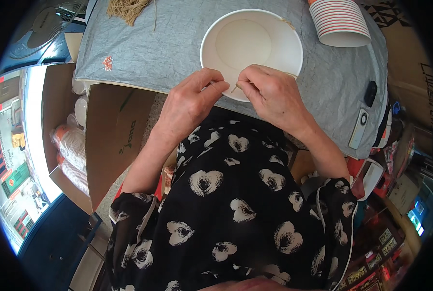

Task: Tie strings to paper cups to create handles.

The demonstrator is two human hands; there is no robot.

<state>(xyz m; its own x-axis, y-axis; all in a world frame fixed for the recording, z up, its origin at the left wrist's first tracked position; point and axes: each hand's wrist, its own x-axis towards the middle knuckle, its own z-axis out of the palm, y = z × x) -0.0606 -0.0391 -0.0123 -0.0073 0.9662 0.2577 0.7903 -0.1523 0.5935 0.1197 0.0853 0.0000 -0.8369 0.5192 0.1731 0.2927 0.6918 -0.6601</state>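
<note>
A large white paper bucket (284, 51) stands in front of me at the near edge of the grey-covered table (173, 43), its open mouth facing up. My left hand (192, 99) is closed, thumb and forefinger pinched together at the bucket's near rim. Just to its right, my right hand (274, 94) pinches a thin tan cord (235, 89), whose short end sticks out toward the rim. More cord (287, 23) shows on the far right of the rim. The fingers hide part of the near wall.
A stack of striped paper buckets (337, 22) lies at the far right. Tan cords (129, 10) lie bundled at the far left. A black object (370, 94) and a pale handheld device (358, 128) rest near the right edge. An open cardboard box (112, 140) stands left, beside a fan (44, 22).
</note>
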